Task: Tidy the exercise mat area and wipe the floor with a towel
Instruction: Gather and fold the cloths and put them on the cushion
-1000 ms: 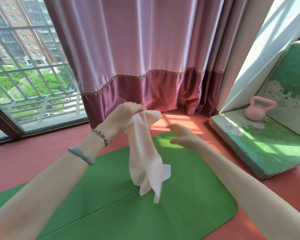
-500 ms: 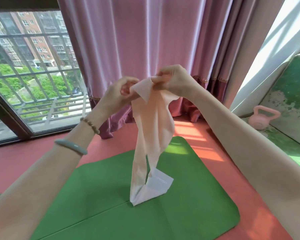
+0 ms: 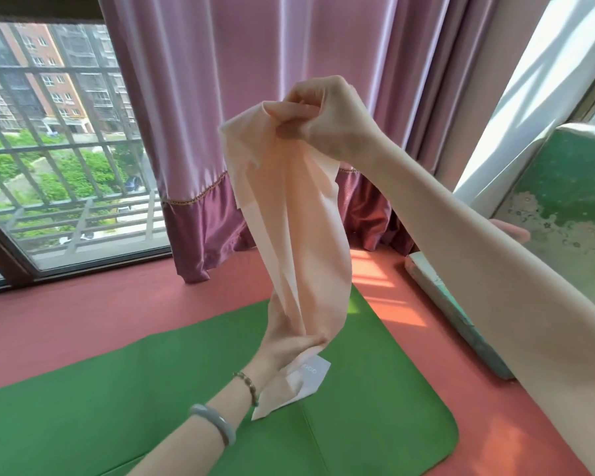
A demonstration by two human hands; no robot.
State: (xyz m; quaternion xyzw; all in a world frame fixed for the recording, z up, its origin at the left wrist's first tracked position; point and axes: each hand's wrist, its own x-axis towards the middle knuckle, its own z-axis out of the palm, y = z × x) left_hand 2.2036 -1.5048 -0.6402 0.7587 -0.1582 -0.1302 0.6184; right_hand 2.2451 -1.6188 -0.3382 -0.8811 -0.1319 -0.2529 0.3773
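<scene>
Right hand [image 3: 327, 118] is up high in front of the curtain [image 3: 255, 46], fingers curled, pinching the top edge of the towel [image 3: 296, 228]. Left hand [image 3: 285, 348] is low, just above the exercise mat [image 3: 117, 389], fingers wrapped round the towel's lower part. Both hands are gripping it.

The towel is pale peach and thin. It is stretched between the two hands in a loose, slightly twisted band, fully off the floor [image 3: 83, 310]. Its bottom end hangs below the left hand, with a white label corner [image 3: 311, 371] showing; can't tell if the tip touches the mat.

The mat is green and lies flat on the red floor, its rounded corner toward the right.

Left wrist carries a grey-green bangle [image 3: 217, 424] and a bead bracelet [image 3: 248, 386].

Worn green cushion [image 3: 571, 207] stands on the right under the white drape, its base pad along the floor, partly hidden by the right forearm. Barred window [image 3: 49, 132] on the left, buildings and trees outside.
</scene>
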